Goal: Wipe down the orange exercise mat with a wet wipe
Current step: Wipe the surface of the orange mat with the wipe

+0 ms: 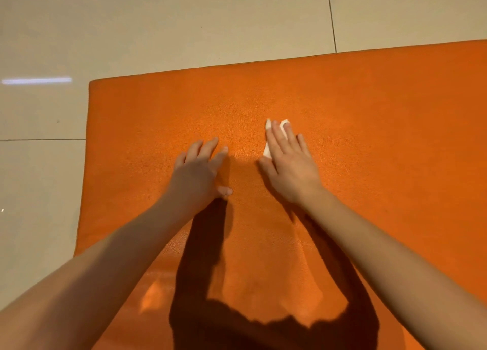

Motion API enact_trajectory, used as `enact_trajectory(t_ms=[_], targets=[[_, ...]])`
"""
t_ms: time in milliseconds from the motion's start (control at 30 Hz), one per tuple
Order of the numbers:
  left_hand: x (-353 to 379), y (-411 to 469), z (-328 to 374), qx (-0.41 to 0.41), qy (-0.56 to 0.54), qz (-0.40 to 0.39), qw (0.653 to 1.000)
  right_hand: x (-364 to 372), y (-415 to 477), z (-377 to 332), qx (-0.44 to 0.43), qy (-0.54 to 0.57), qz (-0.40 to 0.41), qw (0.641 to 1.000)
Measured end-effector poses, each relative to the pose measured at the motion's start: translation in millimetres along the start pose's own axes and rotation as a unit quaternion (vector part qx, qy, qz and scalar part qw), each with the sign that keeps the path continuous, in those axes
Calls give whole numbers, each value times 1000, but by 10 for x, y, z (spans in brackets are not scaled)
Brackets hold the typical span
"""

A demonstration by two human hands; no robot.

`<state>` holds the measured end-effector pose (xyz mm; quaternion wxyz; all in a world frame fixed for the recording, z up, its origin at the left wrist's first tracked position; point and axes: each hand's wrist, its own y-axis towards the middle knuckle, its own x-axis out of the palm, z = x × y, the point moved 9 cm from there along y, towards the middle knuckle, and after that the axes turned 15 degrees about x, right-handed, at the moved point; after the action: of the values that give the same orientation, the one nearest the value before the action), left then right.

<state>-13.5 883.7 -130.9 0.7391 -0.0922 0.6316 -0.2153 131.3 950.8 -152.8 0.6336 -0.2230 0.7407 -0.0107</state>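
The orange exercise mat (369,112) lies flat on a glossy beige tiled floor (158,20). Its far edge runs slantwise across the view, and its far-left corner is rounded. The mat fills the near and right part of the scene and runs out of view on the right and at the near side. Its surface has a fine pebbled grain.

The left hand (200,170) rests palm down on the mat a little left of centre. Its fingers are straight and slightly apart, the thumb is out to the right, and it holds nothing.

The right hand (288,165) lies palm down just to the right of the left hand, apart from it. It presses a white wet wipe (267,152) flat against the mat. Its fingers are straight and fanned a little, not curled round the wipe. The hand covers most of the wipe; white shows past the fingertips on the far side and beside the forefinger on the left.

Both bare forearms reach in from the near corners. A dark shadow (237,310) of the arms and the person's body falls on the near part of the mat between them.

Thin dark grout lines cross the floor, and a streak of reflected light (37,80) shows on the tiles to the left of the mat.
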Motion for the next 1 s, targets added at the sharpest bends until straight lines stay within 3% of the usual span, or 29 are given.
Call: enact_trajectory(t_ms=[133, 267, 333, 433, 533, 733, 900, 1000], targets=[[54, -147, 212, 42, -16, 35, 998, 1, -155, 83, -94, -40, -16, 995], [271, -255, 308, 38, 14, -21, 999, -88, -65, 413, 24, -25, 13, 999], [302, -261, 305, 47, 19, -11, 999, -32, -178, 309, 44, -1, 6, 999], [278, -273, 309, 54, 31, 25, 998, 109, -489, 103, -39, 3, -30, 999], [340, -265, 294, 27, 44, -6, 999, 126, -586, 241, -100, -43, -46, 993], [454, -422, 467, 24, 11, -33, 999, 111, -637, 493, 38, 4, -24, 999], [531, -572, 549, 29, 29, -6, 999, 297, -1125, 265, -96, -28, -66, 993], [572, -575, 551, 20, 19, -51, 998, 217, -1002, 565, -55, -51, -50, 996]])
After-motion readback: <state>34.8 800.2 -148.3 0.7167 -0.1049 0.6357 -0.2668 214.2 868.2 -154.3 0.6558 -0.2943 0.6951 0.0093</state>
